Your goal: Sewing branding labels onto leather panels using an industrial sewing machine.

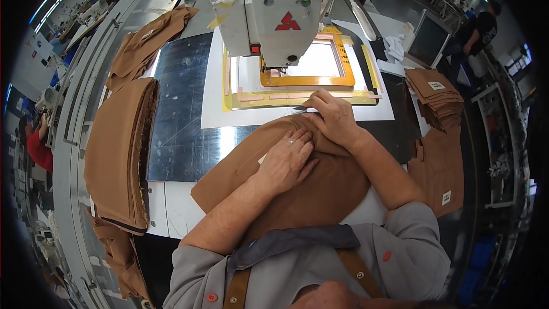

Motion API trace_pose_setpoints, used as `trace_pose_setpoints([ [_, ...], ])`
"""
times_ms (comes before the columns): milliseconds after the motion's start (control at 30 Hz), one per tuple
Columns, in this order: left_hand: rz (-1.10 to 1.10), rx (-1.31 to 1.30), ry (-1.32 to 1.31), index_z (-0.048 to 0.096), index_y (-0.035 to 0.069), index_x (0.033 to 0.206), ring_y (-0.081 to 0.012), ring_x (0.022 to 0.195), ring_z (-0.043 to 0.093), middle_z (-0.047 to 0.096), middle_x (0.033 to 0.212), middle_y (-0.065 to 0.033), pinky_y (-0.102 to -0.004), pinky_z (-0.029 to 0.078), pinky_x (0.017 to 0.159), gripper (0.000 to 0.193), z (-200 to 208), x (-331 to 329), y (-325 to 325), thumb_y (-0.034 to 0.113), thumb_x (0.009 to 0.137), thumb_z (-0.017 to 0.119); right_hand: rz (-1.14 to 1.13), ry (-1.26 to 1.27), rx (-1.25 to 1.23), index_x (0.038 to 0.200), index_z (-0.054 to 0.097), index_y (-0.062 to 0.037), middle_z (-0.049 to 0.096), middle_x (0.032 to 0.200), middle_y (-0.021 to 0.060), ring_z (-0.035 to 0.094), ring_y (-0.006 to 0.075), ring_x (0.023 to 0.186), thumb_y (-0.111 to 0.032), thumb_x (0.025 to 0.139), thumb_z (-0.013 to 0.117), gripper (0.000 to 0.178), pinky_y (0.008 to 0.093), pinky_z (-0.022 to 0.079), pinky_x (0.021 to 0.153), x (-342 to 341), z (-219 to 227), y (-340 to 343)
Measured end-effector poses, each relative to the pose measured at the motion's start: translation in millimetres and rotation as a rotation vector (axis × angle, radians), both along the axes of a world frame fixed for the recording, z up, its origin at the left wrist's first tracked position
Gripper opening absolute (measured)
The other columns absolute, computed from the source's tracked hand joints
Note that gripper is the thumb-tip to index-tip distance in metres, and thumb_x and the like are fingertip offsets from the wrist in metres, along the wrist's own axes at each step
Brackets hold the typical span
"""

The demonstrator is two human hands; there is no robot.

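Observation:
A brown fabric piece lies folded in front of me, on the table's near edge and against my body. My left hand rests flat on it, fingers stretched out. A small white label shows partly beside that hand. My right hand is closed at the fabric's far edge. From its fingertips a small pointed metal tool sticks out to the left; most of it is hidden. Just beyond, an orange frame sits on a white sheet under the sewing machine head.
At left stands a thick stack of brown fabric pieces, with more brown cloth behind it. Labelled brown pieces are piled at right. A metal plate covers the table's left part. A person stands at the far right.

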State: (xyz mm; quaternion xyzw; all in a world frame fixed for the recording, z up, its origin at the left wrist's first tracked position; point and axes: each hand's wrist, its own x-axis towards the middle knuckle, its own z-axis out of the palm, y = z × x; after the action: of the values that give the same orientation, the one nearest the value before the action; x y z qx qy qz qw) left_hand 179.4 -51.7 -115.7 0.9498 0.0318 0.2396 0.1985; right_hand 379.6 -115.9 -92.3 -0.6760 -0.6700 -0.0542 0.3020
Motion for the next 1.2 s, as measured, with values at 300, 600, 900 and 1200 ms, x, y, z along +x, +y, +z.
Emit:
trace_pose_setpoints([
  [300,0.005,0.010,-0.002,0.064,-0.003,0.117,-0.0374,0.133,0.056,0.064,0.131,-0.0205,-0.0495,0.046,0.111,0.039,1.2,0.1,0.2,0.024,0.090,0.075,0.083,0.024,0.046,0.101,0.067,-0.0075,0.064,0.097,0.0087,0.068,0.0292,0.083,-0.014,0.083,0.078,0.022,0.0398,0.053,0.070,-2.1,-6.7,2.7],
  [600,-0.011,-0.010,-0.017,0.064,-0.004,0.118,-0.0379,0.131,0.057,0.065,0.129,-0.0209,-0.0494,0.047,0.110,0.041,0.7,-0.2,-0.4,0.023,0.089,0.075,0.062,-0.007,0.060,0.099,0.067,-0.0074,0.065,0.094,0.0081,0.067,0.0296,0.079,-0.015,0.087,0.075,0.016,0.0402,0.053,0.069,-4.5,-6.9,2.0],
  [900,-0.075,0.016,-0.049,0.065,-0.005,0.120,-0.0359,0.126,0.061,0.066,0.129,-0.0202,-0.0460,0.048,0.109,0.041,2.5,-0.7,-2.3,0.021,0.091,0.073,0.030,-0.221,0.031,0.099,0.067,-0.0110,0.064,0.100,0.0048,0.068,0.0267,0.085,-0.022,0.084,0.078,0.022,0.0401,0.053,0.073,21.1,4.3,8.7],
  [1200,-0.108,0.042,-0.026,0.065,-0.006,0.118,-0.0383,0.127,0.060,0.065,0.129,-0.0234,-0.0471,0.048,0.107,0.037,-1.7,-3.0,-2.0,0.019,0.092,0.072,0.179,-0.188,-0.064,0.098,0.067,-0.0099,0.064,0.097,0.0061,0.068,0.0285,0.085,-0.020,0.086,0.076,0.019,0.0415,0.053,0.073,10.0,-6.6,24.3],
])
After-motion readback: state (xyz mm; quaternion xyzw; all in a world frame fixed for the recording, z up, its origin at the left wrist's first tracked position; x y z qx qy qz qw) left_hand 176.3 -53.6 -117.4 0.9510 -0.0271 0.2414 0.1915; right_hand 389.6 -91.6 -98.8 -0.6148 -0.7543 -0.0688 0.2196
